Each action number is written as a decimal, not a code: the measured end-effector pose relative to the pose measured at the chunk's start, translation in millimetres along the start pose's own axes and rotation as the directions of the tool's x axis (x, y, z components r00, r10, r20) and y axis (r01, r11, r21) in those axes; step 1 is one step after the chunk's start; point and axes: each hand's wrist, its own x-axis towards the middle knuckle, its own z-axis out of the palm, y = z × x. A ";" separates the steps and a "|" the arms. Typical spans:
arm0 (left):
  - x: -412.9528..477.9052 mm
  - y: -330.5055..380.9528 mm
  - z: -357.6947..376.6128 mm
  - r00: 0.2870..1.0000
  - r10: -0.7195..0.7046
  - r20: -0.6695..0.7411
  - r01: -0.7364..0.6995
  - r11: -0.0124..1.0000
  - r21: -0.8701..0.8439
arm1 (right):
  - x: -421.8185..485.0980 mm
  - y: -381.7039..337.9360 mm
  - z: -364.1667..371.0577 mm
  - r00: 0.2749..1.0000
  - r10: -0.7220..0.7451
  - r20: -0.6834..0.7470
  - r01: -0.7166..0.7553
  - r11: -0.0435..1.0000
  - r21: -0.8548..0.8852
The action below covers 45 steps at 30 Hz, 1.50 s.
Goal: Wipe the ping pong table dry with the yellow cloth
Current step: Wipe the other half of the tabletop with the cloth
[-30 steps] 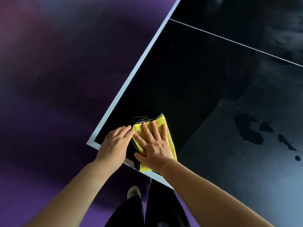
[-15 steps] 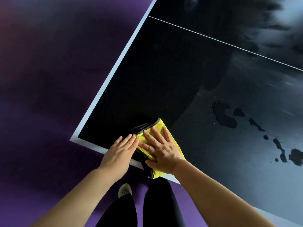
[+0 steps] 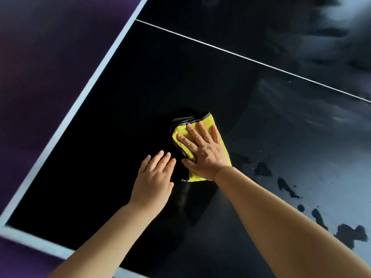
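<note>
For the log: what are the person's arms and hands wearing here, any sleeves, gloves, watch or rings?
Nothing shows on them. The left hand and right hand are bare, with no gloves and no rings visible. The left forearm and right forearm are uncovered down to the frame's lower edge: no sleeve, watch or bracelet in view.

- We see a dark desk [image 3: 120, 147], its pale border [image 3: 76, 105] running from top centre to lower left, and a thin white line [image 3: 241, 55] crossing the upper right.
- A folded yellow cloth [image 3: 207, 122] lies at frame centre.
- Dark water patches [image 3: 350, 234] sit at lower right.
</note>
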 end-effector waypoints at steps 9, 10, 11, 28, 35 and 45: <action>124.3 60.5 -14.2 0.988 -0.148 0.031 0.142 0.979 0.147 | 84.9 136.2 -21.5 0.999 -0.003 -0.050 0.002 1.000 -0.002; 132.6 66.8 -15.4 0.985 -0.168 0.049 0.157 0.970 0.186 | 94.0 148.9 -24.5 0.999 0.003 -0.053 -0.003 1.000 0.000; 141.2 72.9 -15.6 0.982 -0.182 0.058 0.165 0.962 0.217 | 103.0 161.2 -27.2 0.998 0.011 -0.057 -0.011 1.000 0.003; 174.0 100.9 -20.9 0.969 -0.223 0.108 0.189 0.947 0.259 | 100.4 265.7 -30.3 0.922 0.385 -0.041 -0.376 0.916 0.137; 134.6 90.4 -8.3 0.987 -0.138 -0.087 0.146 0.986 0.086 | 26.9 184.6 -13.1 0.918 0.397 -0.003 -0.393 0.910 0.132; 24.6 59.8 2.8 0.992 0.046 -0.119 -0.037 0.996 0.075 | -77.8 25.6 17.7 0.962 0.271 0.043 -0.274 0.953 0.131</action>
